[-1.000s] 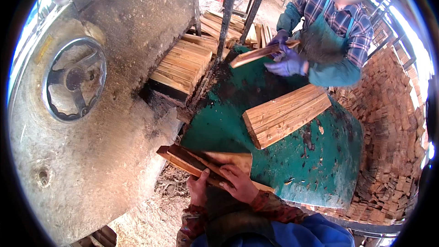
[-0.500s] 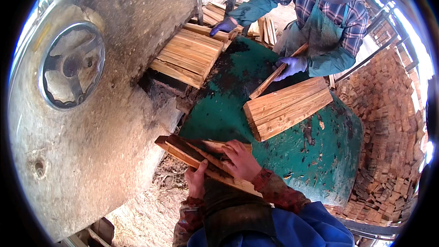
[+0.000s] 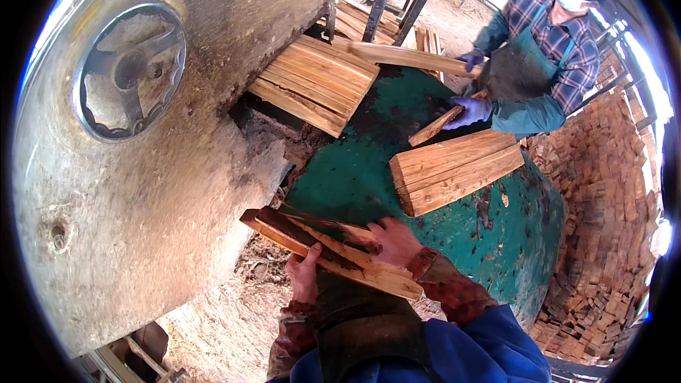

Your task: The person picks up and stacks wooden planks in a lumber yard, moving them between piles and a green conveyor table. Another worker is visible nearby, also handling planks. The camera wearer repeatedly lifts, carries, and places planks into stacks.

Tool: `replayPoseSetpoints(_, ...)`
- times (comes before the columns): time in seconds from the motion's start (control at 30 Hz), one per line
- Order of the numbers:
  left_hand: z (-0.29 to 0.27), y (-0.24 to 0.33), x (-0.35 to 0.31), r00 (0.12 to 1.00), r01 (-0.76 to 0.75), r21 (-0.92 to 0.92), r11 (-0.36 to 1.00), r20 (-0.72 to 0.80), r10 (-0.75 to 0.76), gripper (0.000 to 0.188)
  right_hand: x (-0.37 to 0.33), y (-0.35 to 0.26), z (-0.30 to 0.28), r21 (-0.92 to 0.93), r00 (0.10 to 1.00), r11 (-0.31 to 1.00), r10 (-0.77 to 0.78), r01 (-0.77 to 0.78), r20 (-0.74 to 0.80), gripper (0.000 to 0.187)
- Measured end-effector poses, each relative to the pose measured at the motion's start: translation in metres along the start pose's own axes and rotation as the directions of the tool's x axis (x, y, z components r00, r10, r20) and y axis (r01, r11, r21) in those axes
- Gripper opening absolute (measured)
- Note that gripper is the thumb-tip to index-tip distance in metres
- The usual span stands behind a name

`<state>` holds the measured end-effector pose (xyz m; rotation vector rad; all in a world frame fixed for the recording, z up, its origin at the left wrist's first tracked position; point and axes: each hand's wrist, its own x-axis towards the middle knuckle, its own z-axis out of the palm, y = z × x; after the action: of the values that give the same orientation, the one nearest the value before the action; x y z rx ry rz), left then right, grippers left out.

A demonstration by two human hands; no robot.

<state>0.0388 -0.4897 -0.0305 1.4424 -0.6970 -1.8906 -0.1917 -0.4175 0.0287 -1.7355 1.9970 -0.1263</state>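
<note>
Near my body, my left hand (image 3: pixel 303 275) is closed on the near edge of a rough wooden board (image 3: pixel 386 280), its thumb on top. The board slants from upper left to lower right, with dark-faced wood lying along its upper side. My right hand (image 3: pixel 397 242) is closed round the end of a thin wood strip (image 3: pixel 333 225) just beyond that board. Its fingers are partly hidden. Ahead, a pair of squared timbers (image 3: pixel 457 170) lies on the green metal surface (image 3: pixel 340 177). A row of boards (image 3: pixel 316 81) sits side by side at the machine.
Across the green surface, a co-worker in purple gloves holds a long plank (image 3: pixel 404 57) and a short stick (image 3: pixel 436 126). A large metal panel with a handwheel (image 3: pixel 131 71) stands at left. A big heap of cut wood blocks (image 3: pixel 603 220) rises at right.
The co-worker has leaned back and drawn a long plank off the row of boards. My right hand has shifted slightly right, with the strip now angled away from the board.
</note>
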Motion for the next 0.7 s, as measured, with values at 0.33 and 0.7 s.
replayPoseSetpoints(0.33, -0.006, -0.020, 0.008, 0.998, -0.058, -0.018, 0.998, 0.033, 0.058, 0.040, -0.050, 0.001, 0.017, 0.100, 0.997, 0.992, -0.071, 0.072, -0.012, 0.074)
replayPoseSetpoints(0.7, -0.009, -0.023, 0.006, 0.999, -0.040, -0.018, 0.999, 0.029, 0.040, 0.039, -0.049, -0.020, 0.017, 0.177, 0.981, 0.979, -0.067, 0.099, -0.179, 0.062)
